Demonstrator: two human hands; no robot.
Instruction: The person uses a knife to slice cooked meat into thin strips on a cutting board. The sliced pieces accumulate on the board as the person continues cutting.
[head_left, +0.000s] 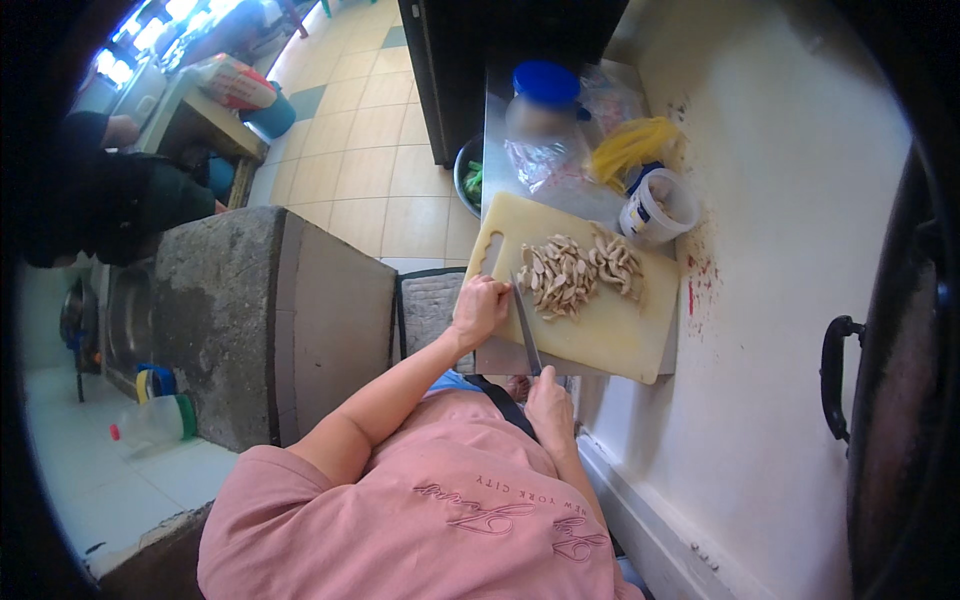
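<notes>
A yellowish plastic cutting board (600, 337) lies on a metal-topped table. Sliced pale food pieces (559, 277), possibly meat or mushroom, are heaped on it, with a smaller heap (616, 262) at the right. My right hand (549, 397) grips the handle of a kitchen knife (527, 330), whose blade points away across the board's left part. My left hand (484, 304) rests at the board's left edge beside the blade tip, fingers curled; whether it holds a small piece is hidden. A clear plastic tub (660, 208) with some contents stands at the board's far right corner.
Behind the board are a blue-lidded container (545, 94), a clear plastic bag (541, 161) and a yellow bag (634, 150). A bowl of greens (471, 180) sits left of the table. The white wall (765, 285) borders the right. Another person's dark sleeve (161, 195) shows far left.
</notes>
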